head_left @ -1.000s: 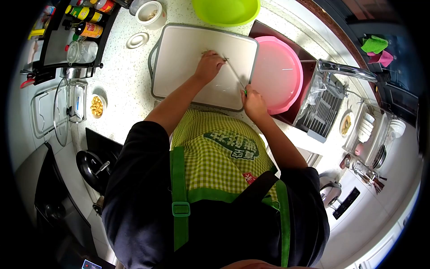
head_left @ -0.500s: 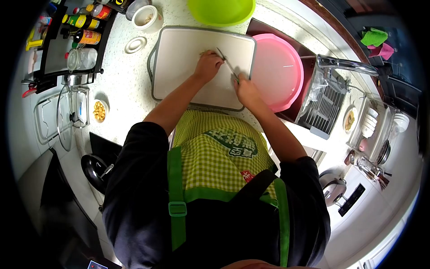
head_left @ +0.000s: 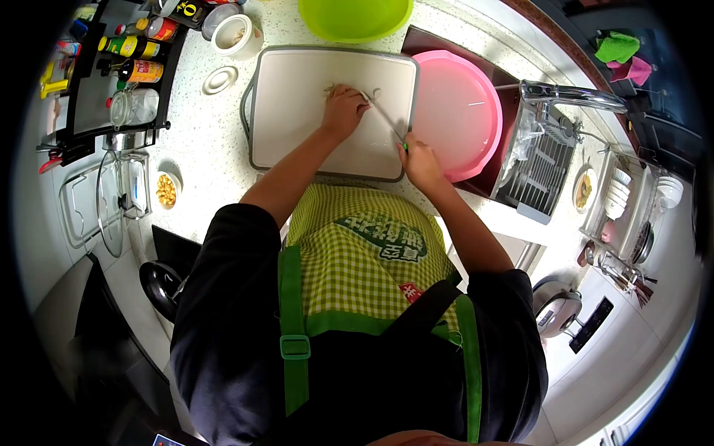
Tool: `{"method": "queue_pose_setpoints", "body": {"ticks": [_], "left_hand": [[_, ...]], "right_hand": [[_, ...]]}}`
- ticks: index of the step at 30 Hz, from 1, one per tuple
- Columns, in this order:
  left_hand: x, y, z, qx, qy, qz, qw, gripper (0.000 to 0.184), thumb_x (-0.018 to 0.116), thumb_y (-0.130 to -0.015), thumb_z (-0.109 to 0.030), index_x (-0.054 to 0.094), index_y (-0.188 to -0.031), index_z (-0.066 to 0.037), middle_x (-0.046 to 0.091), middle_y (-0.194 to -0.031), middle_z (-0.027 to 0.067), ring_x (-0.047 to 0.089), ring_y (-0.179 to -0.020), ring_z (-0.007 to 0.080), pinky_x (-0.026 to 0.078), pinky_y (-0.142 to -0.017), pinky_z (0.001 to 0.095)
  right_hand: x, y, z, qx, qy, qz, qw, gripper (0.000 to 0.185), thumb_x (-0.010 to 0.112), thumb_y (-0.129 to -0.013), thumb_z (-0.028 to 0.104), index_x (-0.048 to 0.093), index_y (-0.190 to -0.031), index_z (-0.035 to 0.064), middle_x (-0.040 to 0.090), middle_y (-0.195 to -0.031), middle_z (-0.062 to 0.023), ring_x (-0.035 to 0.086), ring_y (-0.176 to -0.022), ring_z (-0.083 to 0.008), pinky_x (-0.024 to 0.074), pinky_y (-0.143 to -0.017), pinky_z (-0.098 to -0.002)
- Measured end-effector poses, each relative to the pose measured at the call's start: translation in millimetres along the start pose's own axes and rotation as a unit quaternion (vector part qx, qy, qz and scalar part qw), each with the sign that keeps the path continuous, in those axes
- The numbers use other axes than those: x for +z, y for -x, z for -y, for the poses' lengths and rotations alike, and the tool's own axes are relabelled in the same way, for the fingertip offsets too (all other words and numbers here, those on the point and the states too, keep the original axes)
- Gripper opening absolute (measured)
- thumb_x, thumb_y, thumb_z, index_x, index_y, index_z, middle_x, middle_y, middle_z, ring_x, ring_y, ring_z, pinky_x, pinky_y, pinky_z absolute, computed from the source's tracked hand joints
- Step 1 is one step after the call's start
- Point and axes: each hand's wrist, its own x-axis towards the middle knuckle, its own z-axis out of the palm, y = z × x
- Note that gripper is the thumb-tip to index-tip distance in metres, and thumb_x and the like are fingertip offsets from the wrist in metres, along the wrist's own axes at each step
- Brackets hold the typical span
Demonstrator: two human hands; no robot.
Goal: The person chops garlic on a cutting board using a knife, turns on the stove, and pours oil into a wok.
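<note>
My right hand (head_left: 422, 160) is closed around the green handle of a knife (head_left: 386, 120). The blade slants up and left across the white cutting board (head_left: 297, 141), its tip beside the fingers of my left hand (head_left: 344, 113). Those fingers are curled down on the board, pressing on something small that they mostly cover. A thin pale slice (head_left: 377, 93) lies just right of the knife tip, and small brownish bits show at the left of my fingers. What kind of food it is, I cannot make out.
Right of the board sits a pink basin (head_left: 461, 119) by the sink and faucet (head_left: 573, 95). A green bowl (head_left: 355, 18) stands behind. At left are a white tub (head_left: 236, 46), its lid (head_left: 219, 80), a cup of nuts (head_left: 166, 190) and a bottle rack (head_left: 89, 111).
My right hand has drawn the knife back to the right and slightly down. A pale slice now shows beside the knife tip. My left hand stays about where it was.
</note>
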Motion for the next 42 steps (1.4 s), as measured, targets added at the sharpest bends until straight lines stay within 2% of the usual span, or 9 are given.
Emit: {"method": "queue_pose_setpoints", "body": {"ticks": [2, 12, 21, 27, 29, 32, 42], "left_hand": [[1.8, 1.4, 0.5, 0.0, -0.016, -0.001, 1.0, 0.012, 0.075, -0.074, -0.015, 0.072, -0.083, -0.009, 0.067, -0.091, 0.0036, 0.055, -0.098, 0.0268, 0.043, -0.091, 0.0404], [4.5, 2.8, -4.0, 0.005, -0.024, -0.053, 0.998, 0.013, 0.076, -0.073, -0.016, 0.072, -0.084, -0.01, 0.065, -0.088, 0.0029, 0.054, -0.097, 0.0256, 0.039, -0.093, 0.042], [2.4, 4.2, -4.7, 0.0, -0.025, -0.046, 0.999, 0.008, 0.074, -0.075, -0.013, 0.072, -0.082, -0.012, 0.065, -0.087, 0.002, 0.055, -0.096, 0.025, 0.039, -0.093, 0.0417], [0.7, 5.9, -4.1, 0.012, -0.016, -0.049, 0.999, 0.008, 0.073, -0.075, -0.013, 0.073, -0.083, -0.011, 0.067, -0.089, 0.0016, 0.055, -0.097, 0.0245, 0.039, -0.093, 0.0423], [2.2, 6.5, -2.7, 0.015, -0.017, -0.048, 0.999, 0.007, 0.073, -0.075, -0.013, 0.072, -0.082, -0.011, 0.067, -0.089, 0.0016, 0.055, -0.097, 0.0245, 0.039, -0.093, 0.0424], [6.4, 6.5, 1.5, 0.017, -0.019, -0.043, 0.999, 0.005, 0.073, -0.076, -0.013, 0.071, -0.08, -0.01, 0.067, -0.088, 0.0016, 0.055, -0.097, 0.0244, 0.038, -0.093, 0.0422], [5.4, 6.6, 0.0, 0.011, -0.005, -0.043, 0.999, 0.005, 0.072, -0.074, -0.009, 0.071, -0.077, -0.012, 0.068, -0.087, 0.0007, 0.055, -0.097, 0.025, 0.039, -0.094, 0.0423]], "right_hand": [[-0.3, -2.0, 1.4, 0.005, 0.03, 0.028, 0.999, 0.023, 0.057, -0.092, 0.024, 0.053, -0.099, 0.0016, 0.064, -0.081, -0.0266, 0.063, -0.074, -0.0454, 0.0502, -0.067, -0.0531], [-0.7, -12.0, 3.0, 0.007, 0.054, 0.027, 0.998, 0.024, 0.056, -0.093, 0.024, 0.053, -0.1, 0.0014, 0.063, -0.08, -0.0263, 0.063, -0.074, -0.0448, 0.0511, -0.067, -0.0525], [2.4, -14.5, 1.5, 0.004, 0.061, 0.008, 0.998, 0.024, 0.055, -0.093, 0.025, 0.053, -0.1, 0.0023, 0.064, -0.076, -0.0252, 0.064, -0.07, -0.0447, 0.0522, -0.064, -0.0517], [0.4, -3.7, 3.8, 0.015, 0.08, 0.02, 0.996, 0.025, 0.054, -0.093, 0.026, 0.053, -0.099, 0.0021, 0.064, -0.076, -0.0251, 0.064, -0.07, -0.0447, 0.0524, -0.064, -0.0521], [-4.1, 0.7, 8.2, 0.038, 0.061, 0.037, 0.997, 0.023, 0.054, -0.094, 0.024, 0.052, -0.096, 0.0015, 0.064, -0.078, -0.0264, 0.062, -0.074, -0.0465, 0.0486, -0.067, -0.0548], [0.0, 4.1, 1.3, 0.023, 0.086, 0.04, 0.995, 0.024, 0.054, -0.093, 0.025, 0.052, -0.098, 0.0021, 0.064, -0.079, -0.0253, 0.064, -0.072, -0.0445, 0.0523, -0.065, -0.0521], [-4.4, -6.3, 6.7, 0.012, 0.086, 0.068, 0.994, 0.023, 0.053, -0.094, 0.023, 0.051, -0.1, 0.0004, 0.064, -0.079, -0.0264, 0.064, -0.074, -0.0453, 0.0514, -0.066, -0.0529]]}}
